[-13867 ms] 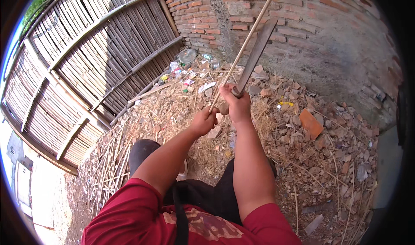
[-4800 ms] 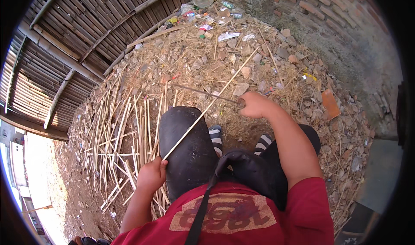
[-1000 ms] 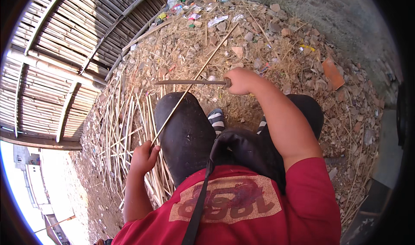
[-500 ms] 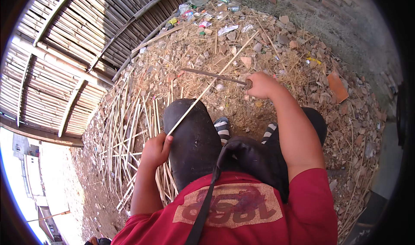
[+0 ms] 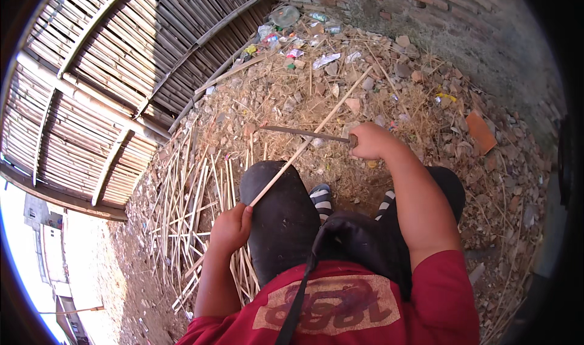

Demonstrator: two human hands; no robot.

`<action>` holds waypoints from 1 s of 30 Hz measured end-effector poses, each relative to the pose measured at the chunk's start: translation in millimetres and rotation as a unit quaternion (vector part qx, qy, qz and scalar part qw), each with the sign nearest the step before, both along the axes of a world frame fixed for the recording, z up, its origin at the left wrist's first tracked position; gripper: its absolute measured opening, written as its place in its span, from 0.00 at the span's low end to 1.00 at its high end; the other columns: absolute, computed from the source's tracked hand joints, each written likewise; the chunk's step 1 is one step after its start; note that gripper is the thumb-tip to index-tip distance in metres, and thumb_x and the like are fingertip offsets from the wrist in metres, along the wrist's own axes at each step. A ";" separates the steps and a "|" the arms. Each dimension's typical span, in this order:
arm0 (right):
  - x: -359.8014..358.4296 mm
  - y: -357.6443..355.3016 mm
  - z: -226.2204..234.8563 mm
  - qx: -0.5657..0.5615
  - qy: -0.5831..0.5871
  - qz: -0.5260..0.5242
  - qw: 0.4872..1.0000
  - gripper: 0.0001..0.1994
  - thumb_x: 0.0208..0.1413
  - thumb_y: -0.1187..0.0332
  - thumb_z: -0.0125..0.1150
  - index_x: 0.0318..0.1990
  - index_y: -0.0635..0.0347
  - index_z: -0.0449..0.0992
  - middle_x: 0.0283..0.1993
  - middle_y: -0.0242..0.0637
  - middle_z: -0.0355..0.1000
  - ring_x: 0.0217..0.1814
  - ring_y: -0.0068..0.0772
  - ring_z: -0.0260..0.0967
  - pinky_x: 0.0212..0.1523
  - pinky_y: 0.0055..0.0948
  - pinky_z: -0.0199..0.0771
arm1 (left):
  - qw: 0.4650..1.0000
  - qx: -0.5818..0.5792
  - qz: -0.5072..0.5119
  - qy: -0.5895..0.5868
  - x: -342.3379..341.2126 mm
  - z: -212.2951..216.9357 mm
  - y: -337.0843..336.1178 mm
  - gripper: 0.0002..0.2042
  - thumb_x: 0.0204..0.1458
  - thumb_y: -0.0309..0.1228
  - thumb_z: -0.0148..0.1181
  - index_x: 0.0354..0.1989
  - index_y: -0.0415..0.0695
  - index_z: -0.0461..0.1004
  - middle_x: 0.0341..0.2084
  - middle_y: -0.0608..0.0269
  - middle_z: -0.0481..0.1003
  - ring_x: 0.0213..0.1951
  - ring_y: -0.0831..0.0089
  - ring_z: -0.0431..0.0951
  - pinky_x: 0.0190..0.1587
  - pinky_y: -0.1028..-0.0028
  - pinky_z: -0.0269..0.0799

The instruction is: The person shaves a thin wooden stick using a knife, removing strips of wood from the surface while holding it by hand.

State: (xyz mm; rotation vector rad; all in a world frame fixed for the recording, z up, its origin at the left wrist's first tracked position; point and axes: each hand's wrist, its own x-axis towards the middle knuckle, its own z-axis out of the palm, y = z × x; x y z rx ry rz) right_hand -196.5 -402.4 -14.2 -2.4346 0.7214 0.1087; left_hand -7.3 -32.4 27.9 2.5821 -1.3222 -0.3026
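A long, pale split bamboo strip [image 5: 340,101] slants up and to the right from my left hand [image 5: 233,226], which is closed around its lower end with the thumb along it. The strip passes over my left knee [image 5: 274,190]. My right hand [image 5: 374,142] grips the short handle of a long, dark-bladed knife [image 5: 292,130]. Its blade points left and crosses the strip around mid-length; whether the edge touches it, I cannot tell. Beside my left leg, several similar bamboo strips [image 5: 198,205] lie loosely crossed on the ground.
A slatted bamboo wall [image 5: 115,59] rises at the left, and a brick wall [image 5: 420,7] closes the far side. Rubble, dry straw and scraps of litter [image 5: 292,41] cover the ground. An orange tile piece [image 5: 482,132] lies at the right. My striped footwear [image 5: 320,200] shows between my knees.
The whole view has shifted a little, so everything sits lower in it. The knife blade lies flatter and crosses the strip slightly nearer my left hand. Both grips are unchanged.
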 end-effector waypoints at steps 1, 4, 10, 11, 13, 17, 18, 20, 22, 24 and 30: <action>-1.3 -0.6 -0.9 0.006 0.000 -0.002 1.000 0.15 0.44 0.62 0.66 0.40 0.57 0.81 0.40 0.47 0.78 0.46 0.49 0.77 0.46 0.45 0.76 | 1.000 -0.003 0.000 0.002 -2.1 0.9 -0.7 0.17 0.66 0.40 0.47 0.33 0.38 0.72 0.24 0.38 0.75 0.32 0.36 0.75 0.37 0.45 0.67; 0.7 -4.1 -1.6 0.012 0.012 -0.017 1.000 0.15 0.44 0.61 0.66 0.39 0.58 0.80 0.40 0.47 0.78 0.46 0.50 0.77 0.46 0.46 0.76 | 1.000 0.020 0.005 -0.010 -8.5 8.5 -5.6 0.16 0.66 0.40 0.48 0.34 0.39 0.73 0.24 0.38 0.75 0.32 0.36 0.75 0.37 0.45 0.67; 0.2 -2.0 1.3 -0.007 -0.013 -0.003 1.000 0.16 0.44 0.60 0.66 0.39 0.58 0.81 0.39 0.47 0.78 0.45 0.50 0.77 0.46 0.46 0.76 | 0.999 0.007 0.008 -0.034 -2.6 9.0 14.5 0.14 0.63 0.40 0.54 0.34 0.40 0.74 0.24 0.40 0.76 0.32 0.38 0.77 0.35 0.47 0.69; -0.1 -1.6 1.1 -0.010 -0.011 -0.003 1.000 0.16 0.44 0.61 0.66 0.40 0.58 0.81 0.39 0.48 0.78 0.45 0.50 0.77 0.47 0.46 0.76 | 0.999 0.007 0.010 -0.046 -1.7 8.3 15.4 0.14 0.63 0.40 0.55 0.34 0.40 0.74 0.24 0.41 0.76 0.32 0.39 0.77 0.35 0.47 0.69; -1.0 -1.2 1.5 -0.017 -0.009 -0.004 1.000 0.17 0.44 0.61 0.66 0.41 0.58 0.81 0.40 0.48 0.78 0.45 0.50 0.77 0.47 0.46 0.76 | 0.998 0.003 0.029 -0.055 -6.1 9.4 10.1 0.15 0.63 0.43 0.55 0.35 0.43 0.74 0.24 0.42 0.77 0.31 0.40 0.78 0.34 0.47 0.71; -5.5 -2.1 -4.0 0.006 -0.010 -0.006 1.000 0.17 0.43 0.62 0.65 0.41 0.58 0.81 0.40 0.49 0.78 0.46 0.51 0.77 0.47 0.46 0.76 | 0.996 0.013 0.072 -0.047 -15.1 12.5 -0.6 0.17 0.63 0.46 0.54 0.35 0.42 0.75 0.25 0.42 0.78 0.31 0.40 0.79 0.34 0.48 0.72; -6.4 -1.3 -5.4 0.005 -0.016 -0.006 1.000 0.16 0.43 0.62 0.65 0.41 0.58 0.80 0.40 0.49 0.78 0.46 0.51 0.77 0.47 0.46 0.76 | 0.996 0.017 0.073 -0.054 -14.2 9.7 -0.5 0.18 0.64 0.46 0.53 0.34 0.41 0.75 0.24 0.42 0.78 0.31 0.40 0.79 0.34 0.48 0.72; -5.4 -3.6 -5.4 -0.001 -0.020 -0.006 1.000 0.16 0.43 0.63 0.64 0.41 0.57 0.80 0.40 0.49 0.79 0.46 0.51 0.77 0.46 0.46 0.76 | 0.994 0.025 0.076 -0.069 -6.7 3.3 3.0 0.19 0.64 0.46 0.52 0.34 0.40 0.75 0.24 0.41 0.77 0.31 0.40 0.78 0.34 0.47 0.72; -2.7 6.2 5.5 0.009 -0.004 -0.001 1.000 0.15 0.43 0.63 0.64 0.40 0.56 0.80 0.40 0.48 0.79 0.46 0.51 0.77 0.46 0.45 0.77 | 0.995 0.034 0.069 -0.068 -9.4 -1.2 3.5 0.21 0.67 0.45 0.48 0.29 0.39 0.72 0.22 0.39 0.75 0.29 0.36 0.76 0.33 0.45 0.68; 3.1 8.0 -7.4 0.003 -0.001 0.021 1.000 0.16 0.42 0.64 0.64 0.41 0.55 0.81 0.40 0.48 0.79 0.45 0.51 0.77 0.45 0.45 0.77 | 0.997 0.018 0.053 -0.049 -8.5 -11.5 1.8 0.22 0.68 0.44 0.47 0.28 0.39 0.70 0.22 0.38 0.74 0.29 0.35 0.75 0.32 0.44 0.67; 5.4 -7.3 -32.9 0.069 -0.048 0.000 0.996 0.21 0.43 0.58 0.69 0.44 0.61 0.80 0.38 0.49 0.79 0.41 0.49 0.78 0.44 0.46 0.76 | 0.999 0.011 0.017 -0.037 1.1 -22.2 12.5 0.21 0.68 0.42 0.46 0.28 0.38 0.69 0.21 0.37 0.73 0.29 0.35 0.74 0.32 0.44 0.65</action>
